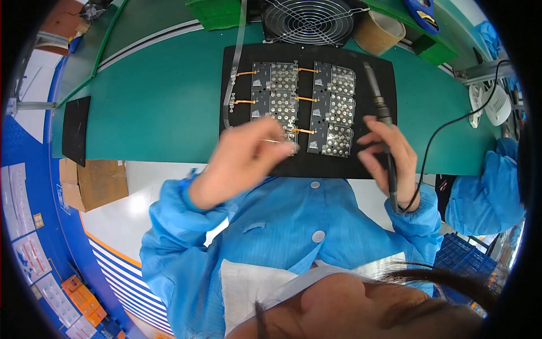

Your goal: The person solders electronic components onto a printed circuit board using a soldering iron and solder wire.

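Right of frame centre, the right hand (402, 152) curls loosely round a soldering iron (383, 111); left hand (240, 161) half-curled over the upper-centre circuit boards (333, 107), its hold too blurred to tell. Best guide that iron steadily, clear of skin.

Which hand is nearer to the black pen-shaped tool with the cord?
Right: the right hand holds the tool. The left hand is apart from it, over the lower-left circuit board.
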Tool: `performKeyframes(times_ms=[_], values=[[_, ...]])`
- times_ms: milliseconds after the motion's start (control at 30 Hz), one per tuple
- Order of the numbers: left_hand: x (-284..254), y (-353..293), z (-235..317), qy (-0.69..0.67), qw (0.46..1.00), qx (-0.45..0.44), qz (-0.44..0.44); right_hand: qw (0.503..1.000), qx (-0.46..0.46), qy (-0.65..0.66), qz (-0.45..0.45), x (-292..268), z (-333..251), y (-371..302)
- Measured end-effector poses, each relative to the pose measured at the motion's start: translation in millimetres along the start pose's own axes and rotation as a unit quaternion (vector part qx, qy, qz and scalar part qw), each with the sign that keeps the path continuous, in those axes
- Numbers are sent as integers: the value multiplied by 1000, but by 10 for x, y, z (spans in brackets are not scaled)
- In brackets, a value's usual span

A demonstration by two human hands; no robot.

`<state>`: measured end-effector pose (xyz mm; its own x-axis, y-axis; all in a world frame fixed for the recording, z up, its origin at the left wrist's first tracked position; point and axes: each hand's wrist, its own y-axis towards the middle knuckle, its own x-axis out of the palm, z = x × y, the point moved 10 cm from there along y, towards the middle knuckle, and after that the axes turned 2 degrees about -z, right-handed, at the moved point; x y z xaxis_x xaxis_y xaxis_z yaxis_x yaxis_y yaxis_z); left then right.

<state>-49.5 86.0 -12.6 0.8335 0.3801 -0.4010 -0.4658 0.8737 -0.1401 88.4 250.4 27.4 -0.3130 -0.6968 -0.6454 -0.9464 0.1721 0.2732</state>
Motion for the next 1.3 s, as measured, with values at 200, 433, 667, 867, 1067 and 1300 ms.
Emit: performKeyframes(times_ms=[200,433,667,867,1067,1300], values=[[680,206,354,21,983,165,-80,972,65,213,-76,486,-165,242],[425,120,162,-14,985,99,-143,930,159,292,-156,606,-35,308],[-562,-52,-14,1,995,84,55,933,123,288,-179,607,-93,719],[-1359,-92,-165,131,947,69,285,991,-68,69,-89,355,-202,1230],[-1299,-13,-211,108,944,89,298,993,-10,112,-44,520,76,1339],[-1284,51,-223,127,942,101,293,994,-49,87,-47,574,63,1364]])
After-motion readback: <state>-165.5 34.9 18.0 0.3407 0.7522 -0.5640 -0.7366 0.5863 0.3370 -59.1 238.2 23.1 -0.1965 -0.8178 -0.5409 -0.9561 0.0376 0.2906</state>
